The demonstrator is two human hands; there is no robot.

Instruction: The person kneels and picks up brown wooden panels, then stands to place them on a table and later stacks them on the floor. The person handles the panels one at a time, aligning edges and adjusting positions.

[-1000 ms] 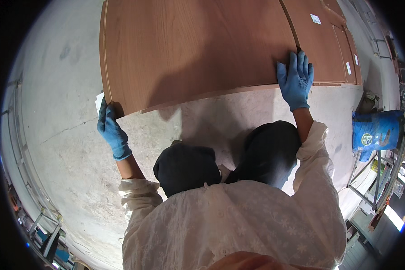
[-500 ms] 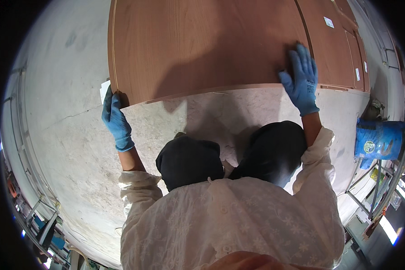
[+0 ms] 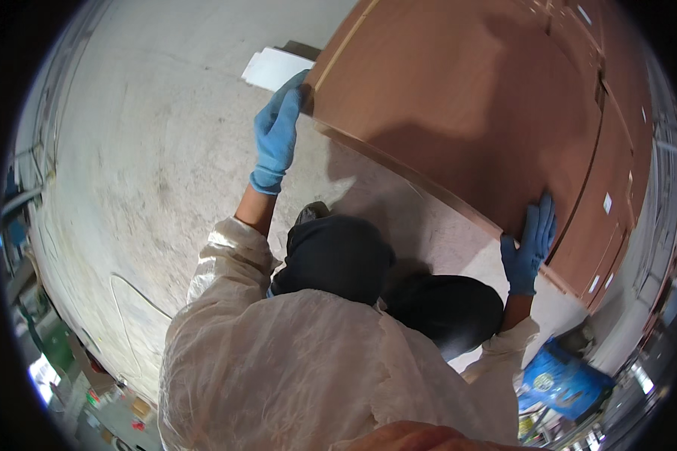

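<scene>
A large brown wood-grain panel (image 3: 459, 98) lies low in front of me, slanting from upper left to lower right. My left hand (image 3: 276, 135), in a blue glove, grips its left corner; the thumb is on the near side and the other fingers are partly hidden at the edge. My right hand (image 3: 528, 244), gloved alike, rests flat on the panel's right end with fingers stretched out. Just past it, a narrow gap separates this panel from another brown panel (image 3: 590, 240), which bears small white labels.
White flat pieces (image 3: 274, 69) lie on the concrete floor (image 3: 165, 150) beyond my left hand. A blue sack (image 3: 564, 383) stands at the lower right. A pale cable (image 3: 120, 308) runs over the floor at left, with metal frames (image 3: 41, 158) along the rim.
The view has turned, so the panels now slant down to the right. More of the white pieces shows by my left hand. My right hand still lies flat near the gap.
</scene>
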